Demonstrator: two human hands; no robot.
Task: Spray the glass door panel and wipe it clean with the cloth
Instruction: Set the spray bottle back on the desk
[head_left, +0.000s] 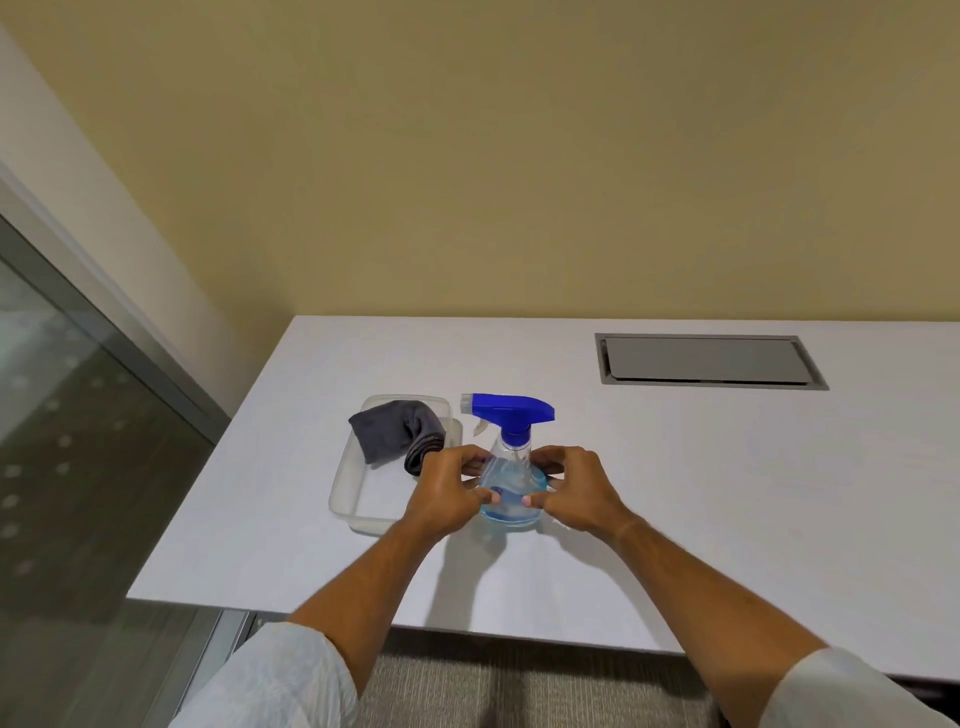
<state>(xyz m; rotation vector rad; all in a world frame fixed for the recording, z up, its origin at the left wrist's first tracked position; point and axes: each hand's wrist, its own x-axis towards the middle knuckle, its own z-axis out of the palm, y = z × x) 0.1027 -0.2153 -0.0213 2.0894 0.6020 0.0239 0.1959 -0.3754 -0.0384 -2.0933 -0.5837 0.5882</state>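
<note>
A clear spray bottle (511, 467) with a blue trigger head and blue liquid stands upright on the white table (675, 467), nozzle pointing left. My left hand (447, 493) and my right hand (571, 491) wrap its lower body from either side, fingers touching it. A folded dark grey cloth (397, 434) lies in the far end of a clear plastic tray (345, 501) just left of the bottle. The glass door panel (67, 441) with its grey metal frame fills the left side of the view.
A grey recessed cable hatch (706, 361) sits in the table at the back right. A beige wall rises behind the table. The table's near edge runs below my forearms, with carpet underneath.
</note>
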